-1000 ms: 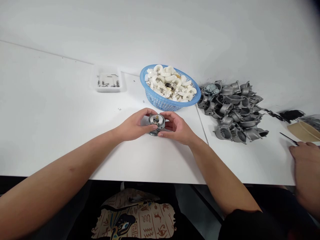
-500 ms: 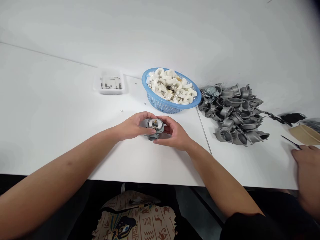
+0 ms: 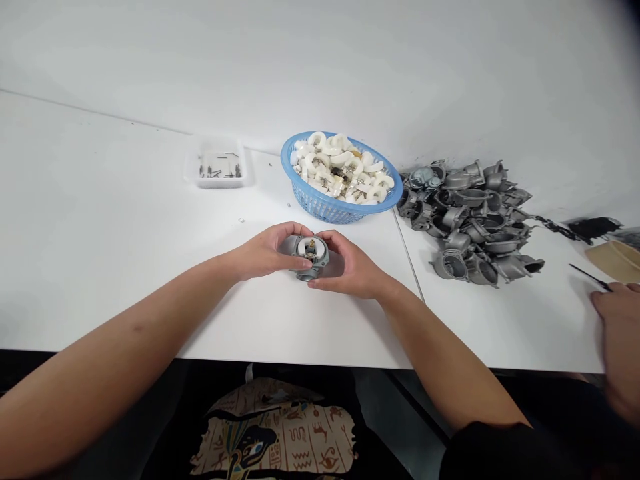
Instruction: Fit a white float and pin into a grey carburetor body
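Observation:
Between my two hands, low over the white table, is a grey metal carburetor body (image 3: 308,274). A white C-shaped float (image 3: 303,248) and a small brass piece show in its open top. My left hand (image 3: 263,255) is closed on the left side of the body, its thumb lying across the front near the float. From the right, my right hand (image 3: 354,270) grips the same body with its thumb at the lower front and its fingers behind. The undersides of the fingers and the back of the body are hidden.
A blue basket (image 3: 330,212) heaped with white floats stands just beyond my hands. Left of it sits a clear plastic box (image 3: 216,181) holding small pins. Grey carburetor bodies (image 3: 453,265) are piled at right. Another person's hand (image 3: 620,307) holds a thin dark tool (image 3: 589,275) at far right.
The camera view has shifted a little. Both my hands keep their grip on the carburetor body, with hardly any visible movement.

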A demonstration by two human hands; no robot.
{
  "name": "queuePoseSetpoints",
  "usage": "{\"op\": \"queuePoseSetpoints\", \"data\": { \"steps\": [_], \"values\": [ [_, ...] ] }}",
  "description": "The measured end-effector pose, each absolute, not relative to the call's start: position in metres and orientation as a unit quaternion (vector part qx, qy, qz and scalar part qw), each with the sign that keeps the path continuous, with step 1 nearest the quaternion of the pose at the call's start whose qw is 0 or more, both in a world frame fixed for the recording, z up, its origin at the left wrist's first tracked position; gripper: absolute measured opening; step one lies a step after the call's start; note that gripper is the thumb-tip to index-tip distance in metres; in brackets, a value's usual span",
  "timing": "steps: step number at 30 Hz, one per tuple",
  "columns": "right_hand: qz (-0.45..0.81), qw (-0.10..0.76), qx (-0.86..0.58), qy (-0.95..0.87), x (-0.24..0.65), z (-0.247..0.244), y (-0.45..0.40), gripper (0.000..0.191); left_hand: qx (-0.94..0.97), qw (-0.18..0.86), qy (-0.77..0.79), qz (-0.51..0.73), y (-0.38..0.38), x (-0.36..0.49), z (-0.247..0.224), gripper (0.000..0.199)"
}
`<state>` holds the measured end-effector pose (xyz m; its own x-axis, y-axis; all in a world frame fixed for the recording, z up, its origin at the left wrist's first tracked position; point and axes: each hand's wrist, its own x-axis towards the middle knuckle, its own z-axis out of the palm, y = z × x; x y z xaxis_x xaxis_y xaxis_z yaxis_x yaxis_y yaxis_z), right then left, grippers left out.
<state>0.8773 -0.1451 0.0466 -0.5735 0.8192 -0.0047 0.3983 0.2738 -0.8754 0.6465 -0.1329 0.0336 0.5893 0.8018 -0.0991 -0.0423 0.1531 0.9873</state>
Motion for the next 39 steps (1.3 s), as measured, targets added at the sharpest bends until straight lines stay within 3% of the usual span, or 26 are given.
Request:
{"op": "queuePoseSetpoints", "data": {
  "steps": [12, 20, 28, 34, 37, 39],
  "values": [
    [0.436, 0.202, -0.408, -0.776, 0.88, 0.047, -0.145, 0.067, 0.609, 0.643, 0.342, 0.314, -0.136, 0.648, 0.036, 0.048],
    [0.414, 0.201, -0.418, -0.783, 0.882, 0.045, -0.142, 0.069, 0.626, 0.625, 0.338, 0.32, -0.135, 0.642, 0.039, 0.056],
    [0.37, 0.202, -0.442, -0.792, 0.881, 0.042, -0.143, 0.071, 0.648, 0.544, 0.385, 0.369, -0.128, 0.632, 0.045, 0.04],
    [0.33, 0.181, -0.499, -0.781, 0.88, 0.046, -0.144, 0.072, 0.659, 0.356, 0.536, 0.39, -0.117, 0.614, 0.048, 0.034],
    [0.31, 0.161, -0.525, -0.776, 0.88, 0.05, -0.145, 0.074, 0.652, 0.246, 0.642, 0.32, -0.109, 0.594, 0.049, 0.03],
    [0.297, 0.147, -0.549, -0.767, 0.88, 0.051, -0.146, 0.085, 0.653, 0.208, 0.687, 0.241, -0.105, 0.581, 0.049, 0.033]
  ]
}}
